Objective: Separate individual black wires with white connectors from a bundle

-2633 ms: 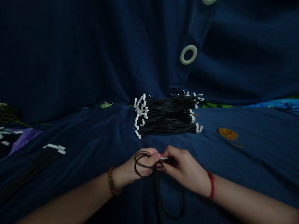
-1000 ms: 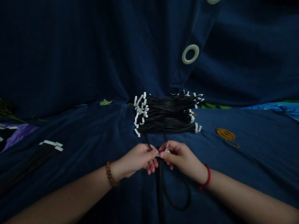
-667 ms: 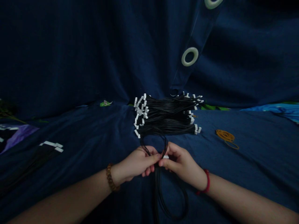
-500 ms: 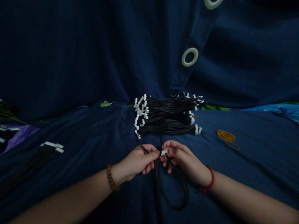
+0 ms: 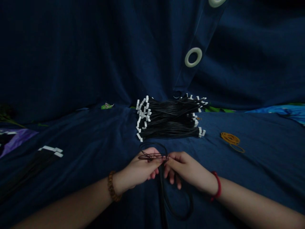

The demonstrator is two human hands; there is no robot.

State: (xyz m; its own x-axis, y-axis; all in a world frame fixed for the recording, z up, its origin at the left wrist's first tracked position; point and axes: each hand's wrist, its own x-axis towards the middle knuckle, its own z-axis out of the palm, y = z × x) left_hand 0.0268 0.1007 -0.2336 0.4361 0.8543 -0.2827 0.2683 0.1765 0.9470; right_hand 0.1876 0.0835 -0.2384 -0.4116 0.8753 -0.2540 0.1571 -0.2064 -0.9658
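Note:
My left hand is closed, thumb and fingers pinching thin black cables in front of the pile. Thin loops of the cables stand above my left thumb, and a longer loop hangs down between the hands. My right hand meets the left at the same spot, its thumb and forefinger pinched on the cables while its other fingers hang loose. No white connector shows at the fingertips; they are hidden there. Just beyond lies a stack of black cable bundles with white connectors at both ends.
Orange-brown rubber bands lie to the right on the dark blue cloth. At the left rests another cable bundle with white connectors, near a purple piece. Behind hangs a blue curtain with rings.
The white connector seen between the fingers is now hidden. Cable strands that rose towards the stack are now curled into loops over my left hand. My right fingers have moved slightly downward.

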